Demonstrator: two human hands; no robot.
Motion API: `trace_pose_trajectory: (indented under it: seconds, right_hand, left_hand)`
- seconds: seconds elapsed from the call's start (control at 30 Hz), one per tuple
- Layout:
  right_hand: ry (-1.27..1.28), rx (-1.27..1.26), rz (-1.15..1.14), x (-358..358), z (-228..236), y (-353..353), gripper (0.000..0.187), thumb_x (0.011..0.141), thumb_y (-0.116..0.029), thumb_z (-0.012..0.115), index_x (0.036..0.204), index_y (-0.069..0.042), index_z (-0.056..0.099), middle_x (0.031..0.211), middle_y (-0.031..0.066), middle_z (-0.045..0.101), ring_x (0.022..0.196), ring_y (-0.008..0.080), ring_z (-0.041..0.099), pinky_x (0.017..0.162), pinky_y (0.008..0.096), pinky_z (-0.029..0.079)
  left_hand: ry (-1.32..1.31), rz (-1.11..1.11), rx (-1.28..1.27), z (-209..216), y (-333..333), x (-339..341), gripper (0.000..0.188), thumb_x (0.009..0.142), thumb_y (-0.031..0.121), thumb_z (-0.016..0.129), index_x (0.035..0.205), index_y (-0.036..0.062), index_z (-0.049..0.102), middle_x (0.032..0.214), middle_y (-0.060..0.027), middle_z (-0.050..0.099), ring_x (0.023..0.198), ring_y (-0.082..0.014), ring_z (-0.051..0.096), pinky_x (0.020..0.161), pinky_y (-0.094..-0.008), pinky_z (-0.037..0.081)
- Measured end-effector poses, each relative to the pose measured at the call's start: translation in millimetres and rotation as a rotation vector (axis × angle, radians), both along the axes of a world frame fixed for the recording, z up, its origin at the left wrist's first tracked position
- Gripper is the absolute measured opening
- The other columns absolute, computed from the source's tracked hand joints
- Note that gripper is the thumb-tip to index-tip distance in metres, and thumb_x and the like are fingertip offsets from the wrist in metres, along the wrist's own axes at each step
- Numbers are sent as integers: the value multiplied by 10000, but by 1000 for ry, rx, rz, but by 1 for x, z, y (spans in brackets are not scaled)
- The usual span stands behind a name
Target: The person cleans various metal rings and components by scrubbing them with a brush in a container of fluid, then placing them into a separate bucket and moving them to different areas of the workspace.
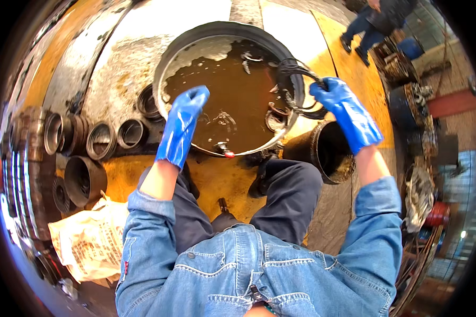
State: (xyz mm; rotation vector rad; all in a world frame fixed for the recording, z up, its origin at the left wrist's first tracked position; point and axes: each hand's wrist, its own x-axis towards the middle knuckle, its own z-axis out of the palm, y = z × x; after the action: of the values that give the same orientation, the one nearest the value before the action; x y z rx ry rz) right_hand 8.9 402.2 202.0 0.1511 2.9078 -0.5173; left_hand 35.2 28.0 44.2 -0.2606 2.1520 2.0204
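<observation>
A large round tub (160, 66) of murky brown liquid stands in front of me, with foam along its far left side. My right hand (336, 98), in a blue rubber glove, grips a bunch of thin black rings (296, 68) at the tub's right rim. The rings hang partly over the liquid. My left hand (188, 103), also gloved in blue, is closed above the tub's left edge; whatever its curled fingers may hold is hidden. Small metal pieces (246, 64) show at the liquid's far side. A red-tipped fitting (228, 154) sits at the near rim.
A dark hollow cylinder (333, 153) lies right of my knees. Several metal rings and cups (101, 140) stand at left, near a printed sack (90, 240). Another person (378, 26) stands at the far right, near greasy drums and parts (407, 105).
</observation>
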Motion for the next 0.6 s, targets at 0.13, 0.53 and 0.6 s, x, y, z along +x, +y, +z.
trace_pose_trajectory:
  seconds: [0.13, 0.53, 0.6]
  right_hand:
    - [-176, -240, 9, -35, -69, -86, 376, 867, -378, 712, 1035, -45, 761, 894, 117, 750, 812, 231, 685, 772, 397, 532]
    - [-380, -579, 317, -60, -172, -241, 406, 852, -416, 739, 972, -28, 740, 846, 69, 676, 765, 165, 573, 680, 357, 451]
    - [-262, -869, 365, -60, -186, -241, 427, 874, -446, 738, 954, -27, 730, 851, 61, 678, 791, 151, 584, 721, 335, 459]
  left_hand:
    - [-1, 285, 372, -27, -53, -25, 476, 1063, 340, 554, 1469, 92, 564, 1407, -63, 660, 1265, -193, 626, 1028, -346, 478]
    - [-45, 322, 736, -4, -93, -30, 486, 1049, 381, 563, 1441, 94, 555, 1434, -124, 629, 1270, -245, 619, 1001, -353, 529]
    - [-41, 330, 749, 4, -92, -25, 490, 1053, 380, 562, 1443, 85, 552, 1429, -135, 629, 1270, -251, 619, 1014, -357, 526]
